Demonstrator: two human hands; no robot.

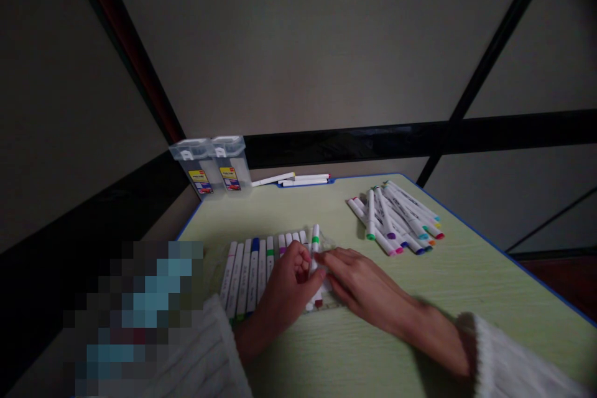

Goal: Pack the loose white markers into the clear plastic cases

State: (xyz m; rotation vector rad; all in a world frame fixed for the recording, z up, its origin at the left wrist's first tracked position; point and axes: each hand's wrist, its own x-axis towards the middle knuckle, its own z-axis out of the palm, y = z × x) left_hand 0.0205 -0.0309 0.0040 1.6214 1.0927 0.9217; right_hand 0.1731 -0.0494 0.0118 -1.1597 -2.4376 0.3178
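At the near half of a pale green, wood-grain desk with blue edging (466, 286), both bare hands meet on a slim white marker with a green band (316, 240). Counting from it, the left hand (290, 281) sits toward seven o'clock, fingers curled and thumb pinching the barrel; the right hand (359, 275) sits at four, fingertips against it, whether gripping I cannot tell. Neither is clearly nearer. Its long axis runs roughly twelve to six. Between eight and nine, a side-by-side row of white, colour-banded markers (253, 270) points much the same way. At two, a loose heap of white, colour-tipped markers (396, 221) slants ten to four. Farthest, two clear plastic lidded boxes (231, 165) stand between ten and eleven.
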